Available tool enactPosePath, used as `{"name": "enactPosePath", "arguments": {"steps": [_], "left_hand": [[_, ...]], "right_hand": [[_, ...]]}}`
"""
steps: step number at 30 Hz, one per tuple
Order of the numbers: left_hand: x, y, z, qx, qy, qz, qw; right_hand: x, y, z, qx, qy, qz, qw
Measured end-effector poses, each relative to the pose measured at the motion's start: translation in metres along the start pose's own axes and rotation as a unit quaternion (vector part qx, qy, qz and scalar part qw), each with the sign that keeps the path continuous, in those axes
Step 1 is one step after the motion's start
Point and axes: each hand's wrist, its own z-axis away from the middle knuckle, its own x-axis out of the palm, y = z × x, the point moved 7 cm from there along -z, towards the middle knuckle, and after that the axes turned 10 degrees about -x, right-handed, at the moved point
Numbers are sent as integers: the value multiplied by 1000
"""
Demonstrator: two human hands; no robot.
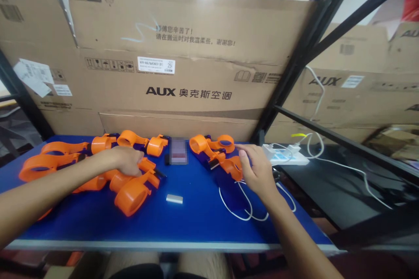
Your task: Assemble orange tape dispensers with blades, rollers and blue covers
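Orange tape dispensers lie in a loose group on the left of the blue table. My left hand (pixel 126 160) reaches into this group, its fingers curled down around part of an orange tape dispenser (pixel 147 168); the fingertips are partly hidden. In front of it another tape dispenser (pixel 132 198) shows its round hub towards me. At the right, my right hand (pixel 257 168) is beside a smaller cluster of dispensers, next to the nearest tape dispenser (pixel 233 166). Its thumb and forefinger are stretched out and apart, with nothing seen between them.
A small silver-white block (pixel 174 199) lies mid-table, with a blurred-out upright item (pixel 178 151) behind it. White cables (pixel 247 213) loop near my right forearm. A power strip (pixel 288 155) sits at right. Cardboard (pixel 190 69) walls the back; a black frame post (pixel 288 61) rises at right.
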Motion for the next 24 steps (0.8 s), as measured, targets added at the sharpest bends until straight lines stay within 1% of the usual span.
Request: {"name": "enactPosePath", "arguments": {"steps": [3,6,7,8,9,10,11,12,13,14,16,17,19,21,24], "left_hand": [[-7,1,2,-5,-5,-34,999],[-31,0,4,-17,24,-49,998],[-41,1,5,-20,37,-48,998],[-51,3,7,-22,54,-45,997],[-61,6,8,-20,75,-33,996],[-68,11,10,-12,94,-14,995],[-73,19,11,3,110,13,994],[-75,28,13,26,124,50,991],[-74,38,15,52,136,92,985],[-72,48,17,76,151,139,976],[-66,62,19,102,195,237,946],[-60,68,19,109,202,284,931],[-47,78,17,128,196,387,892],[-37,86,16,146,181,480,846],[-27,95,16,154,192,596,764]], "right_hand": [[-7,-14,-4,-21,27,-6,999],[-1,-42,-8,-42,10,-49,998],[5,-56,-9,-47,-18,-71,996],[15,-73,-9,-59,-65,-105,991],[27,-93,-8,-79,-125,-140,979],[41,-115,-5,-104,-199,-169,960],[55,-137,0,-128,-270,-192,935],[67,-158,5,-148,-319,-207,913],[76,-176,10,-162,-348,-215,898],[86,-190,13,-173,-364,-218,889],[104,-209,18,-180,-377,-213,883],[113,-214,20,-178,-379,-208,884],[129,-217,21,-174,-380,-202,886],[144,-217,20,-171,-383,-208,884],[165,-215,16,-159,-387,-218,882]]}}
